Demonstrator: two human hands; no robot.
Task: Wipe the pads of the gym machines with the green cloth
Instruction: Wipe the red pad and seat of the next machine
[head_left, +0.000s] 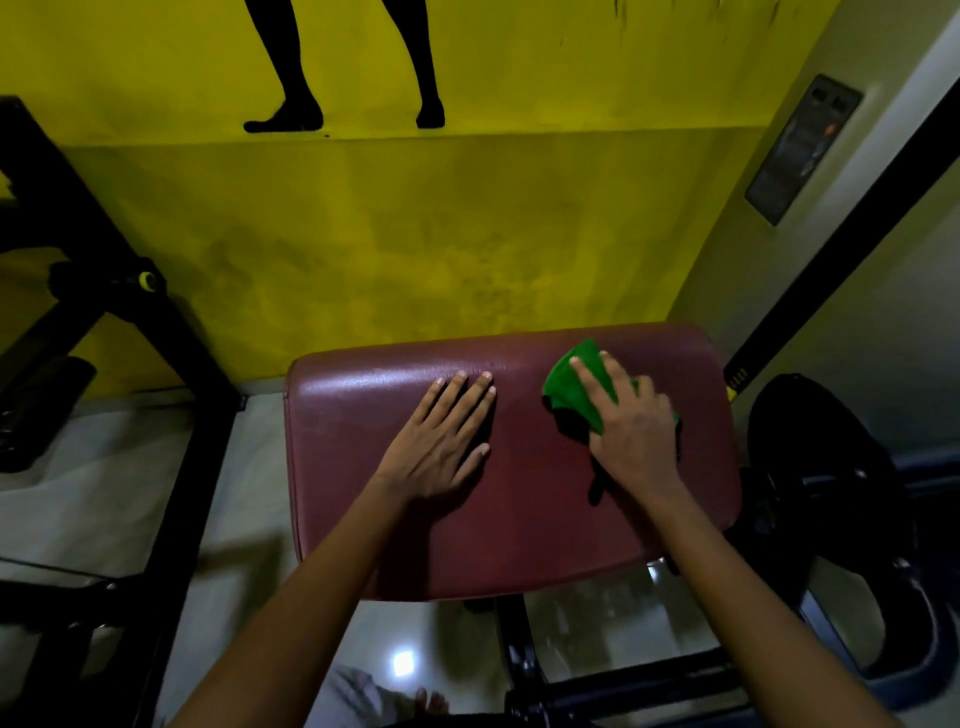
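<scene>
Against the far side, yellow wall (395, 234) with black painted legs and feet (291, 109) at the top. Dark panel (802, 148) mounted on the paler wall to the right.

Below, in the middle: maroon pad (519, 493), broad, glossy, rounded at the corners, its far edge close to the yellow wall. Black machine frame (171, 364) to the left, well apart from the pad, with a small yellow knob (147, 281) on it. More black equipment (831, 467) just beside the pad's right edge. Pale shiny floor (249, 467) on the near side, under and around everything.

Left hand (441, 441) flat on the pad, left of centre, palm down, fingers spread and straight, nothing under it or in it. Right hand (631, 426) on the pad's far right part, palm down over the green cloth (579, 376), fingers splayed on top and pressing the bunched fabric against the maroon surface; no closed grasp, rather a flat press. Cloth showing mostly beyond and left of the fingers, near the pad's far edge, a sliver of green visible at the right of the hand too.

Bare toes (428, 701) at the very near edge, blurred.
</scene>
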